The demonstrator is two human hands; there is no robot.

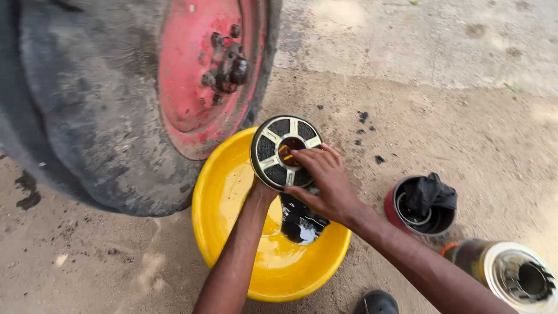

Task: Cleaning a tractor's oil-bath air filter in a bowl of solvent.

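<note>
Head view, steeply downward, close range

A large tyre on a red wheel rim (197, 70) fills the upper left; a red tin holding black cloth (421, 204) sits right, a clear jar (511, 273) lower right.

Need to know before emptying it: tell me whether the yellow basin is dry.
Not dry: the yellow basin holds a small pool of dark liquid on its bottom.

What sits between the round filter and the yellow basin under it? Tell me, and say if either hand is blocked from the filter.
Nothing visible blocks it. The filter is held directly over the yellow basin, above a pool of dark oil. The right hand rests on its top face; the left hand grips it from beneath, mostly hidden.
</note>
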